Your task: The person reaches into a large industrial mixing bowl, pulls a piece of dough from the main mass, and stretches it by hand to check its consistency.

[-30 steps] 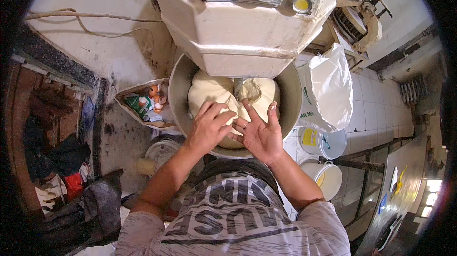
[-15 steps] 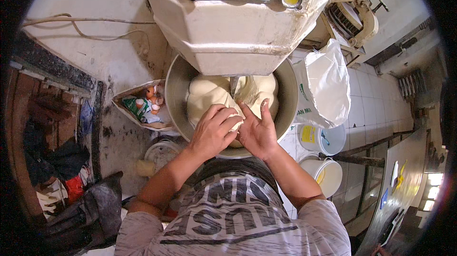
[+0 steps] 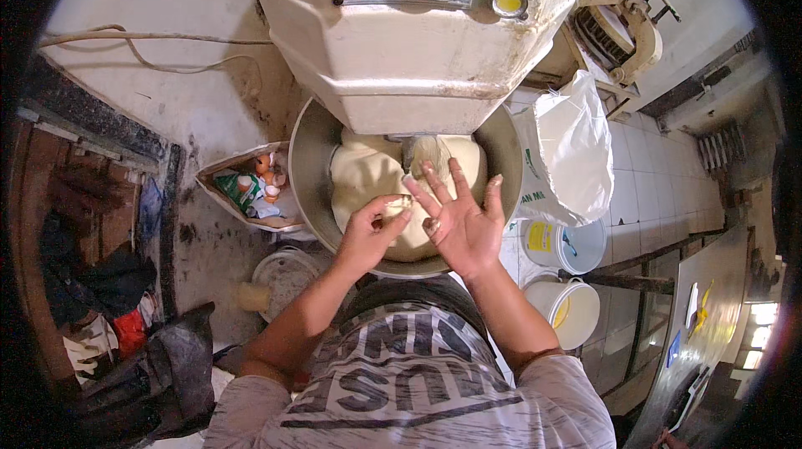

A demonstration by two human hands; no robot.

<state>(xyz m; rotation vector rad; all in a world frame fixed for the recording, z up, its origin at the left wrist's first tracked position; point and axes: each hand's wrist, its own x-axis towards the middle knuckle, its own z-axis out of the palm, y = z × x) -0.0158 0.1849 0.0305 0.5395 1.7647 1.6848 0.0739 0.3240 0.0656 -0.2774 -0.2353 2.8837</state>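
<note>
Pale smooth dough point(image 3: 359, 177) fills much of the round steel mixing bowl point(image 3: 307, 157) under the mixer head. A metal mixing tool point(image 3: 429, 153), smeared with dough, runs down into it. Above the near side of the bowl, my left hand point(image 3: 368, 236) is closed, its thumb and fingers pinched on a small pale bit of dough point(image 3: 396, 207). Beside it on the right, my right hand point(image 3: 468, 232) is open, palm up, fingers spread. Bits of dough cling to its fingertips. Both hands appear raised over the dough; whether they touch it I cannot tell.
The cream-coloured mixer point(image 3: 409, 56) with its knob and buttons stands ahead. Left of the bowl is an open sack point(image 3: 219, 167) with eggshells. A white sack point(image 3: 572, 157) and two plastic buckets point(image 3: 591, 244) stand at the right, near a table point(image 3: 697, 315).
My hands have drawn apart from each other. The right hand has moved slightly right and spread its fingers; the left has shifted left and curled into a pinch.
</note>
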